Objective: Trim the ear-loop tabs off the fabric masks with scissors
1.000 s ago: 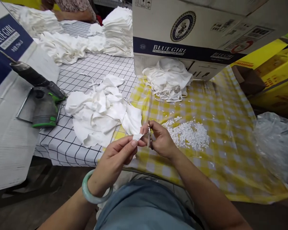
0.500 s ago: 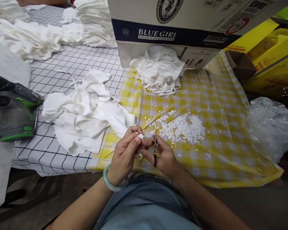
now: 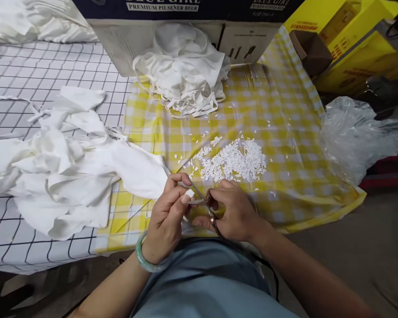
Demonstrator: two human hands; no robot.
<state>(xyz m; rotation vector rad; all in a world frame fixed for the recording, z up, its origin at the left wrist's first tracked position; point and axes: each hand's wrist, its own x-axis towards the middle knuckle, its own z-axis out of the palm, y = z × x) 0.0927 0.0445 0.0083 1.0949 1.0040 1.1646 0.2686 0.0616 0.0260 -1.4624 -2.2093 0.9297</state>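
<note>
Yellow-checked cloth (image 3: 295, 168) spreads over the right of the desk (image 3: 109, 66), whose left shows black-lined white. Near the middle of the front edge, the left hand (image 3: 167, 210) pinches a small white piece (image 3: 189, 193) tightly between thumb and fingers, leaving a bit exposed, I'd guess so the scissors (image 3: 206, 201) can reach it. Whether it joins more fabric behind the fingers, I can't tell. The right hand (image 3: 234, 212) curls round the handles, blades parted. Just beyond lie white snippets (image 3: 235, 161), probably gathered there to stay together. Crumpled white fabric (image 3: 66, 168) sprawls toward the left edge, likely for easy reach; farther back, a strappy white heap (image 3: 185, 66) leans against a carton (image 3: 116, 48).
</note>
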